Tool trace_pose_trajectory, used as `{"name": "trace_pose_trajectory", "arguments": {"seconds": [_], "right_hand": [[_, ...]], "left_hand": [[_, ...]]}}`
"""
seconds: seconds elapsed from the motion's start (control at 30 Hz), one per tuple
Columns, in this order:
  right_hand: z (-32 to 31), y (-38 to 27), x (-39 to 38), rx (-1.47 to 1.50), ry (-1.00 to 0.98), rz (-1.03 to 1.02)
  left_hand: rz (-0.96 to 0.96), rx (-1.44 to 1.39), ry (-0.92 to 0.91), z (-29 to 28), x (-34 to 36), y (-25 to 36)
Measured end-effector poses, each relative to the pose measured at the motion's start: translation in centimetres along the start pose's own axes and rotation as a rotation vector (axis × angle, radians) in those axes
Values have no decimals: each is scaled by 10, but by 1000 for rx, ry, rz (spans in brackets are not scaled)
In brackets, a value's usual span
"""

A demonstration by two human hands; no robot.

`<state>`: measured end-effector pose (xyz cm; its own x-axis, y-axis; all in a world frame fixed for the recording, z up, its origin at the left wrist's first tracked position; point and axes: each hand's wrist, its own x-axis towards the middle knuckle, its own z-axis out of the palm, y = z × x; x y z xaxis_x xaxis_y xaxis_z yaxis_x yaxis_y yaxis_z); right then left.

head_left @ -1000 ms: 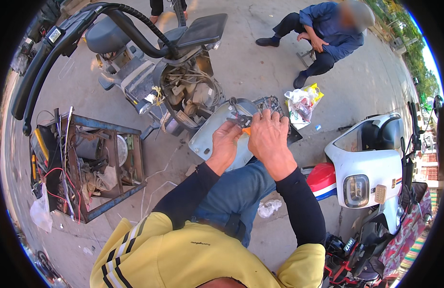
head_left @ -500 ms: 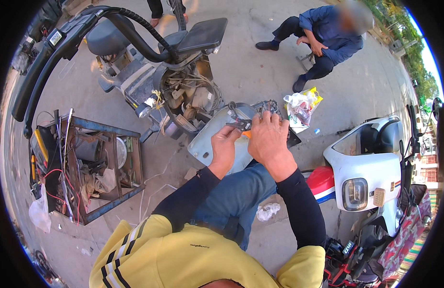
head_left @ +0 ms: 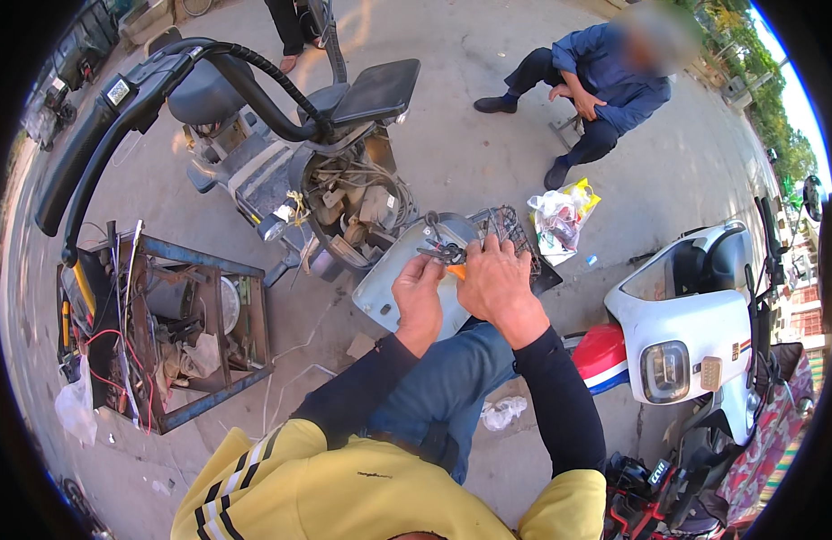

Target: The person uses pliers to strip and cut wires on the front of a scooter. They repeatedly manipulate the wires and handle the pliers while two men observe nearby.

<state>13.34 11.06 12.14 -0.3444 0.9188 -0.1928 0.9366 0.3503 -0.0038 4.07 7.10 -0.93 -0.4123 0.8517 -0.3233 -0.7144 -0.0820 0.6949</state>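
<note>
My left hand [head_left: 418,301] pinches at a small dark piece, too small to make out, beside an orange-handled tool [head_left: 454,268], which looks like pliers with dark jaws. My right hand [head_left: 497,292] is wrapped round that tool, its fingers hiding much of it. Both hands are close together above a pale panel [head_left: 380,295] lying over my jeans-clad leg area. Just beyond them are tangled wires and a metal mesh part [head_left: 506,225]. The black scooter ahead has its front housing [head_left: 353,193] open, with wires and components exposed.
A rusty frame cart [head_left: 209,414] with tools stands left. A seated person [head_left: 596,99] in blue is at upper right; another's legs [head_left: 285,27] show at the top. A plastic bag [head_left: 560,220] lies near the panel. A white scooter [head_left: 668,306] stands right.
The view has shifted slightly, so the surroundings sit a little lower. My hands have moved only slightly and still work together at the tool.
</note>
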Motion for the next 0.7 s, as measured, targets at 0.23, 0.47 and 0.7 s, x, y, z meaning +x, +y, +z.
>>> {"name": "trace_pose_trajectory", "arguments": {"seconds": [0.23,0.47,0.7], "right_hand": [[-5,1,7,23,-77,4],[-10,-5,7,-38,-53,-28],[2,1,8,-28,29,-69]], "left_hand": [[2,70,-14,-2,1,1],[-20,127,-5,-11,7,-2],[-16,110,-10,-9,6,1]]}}
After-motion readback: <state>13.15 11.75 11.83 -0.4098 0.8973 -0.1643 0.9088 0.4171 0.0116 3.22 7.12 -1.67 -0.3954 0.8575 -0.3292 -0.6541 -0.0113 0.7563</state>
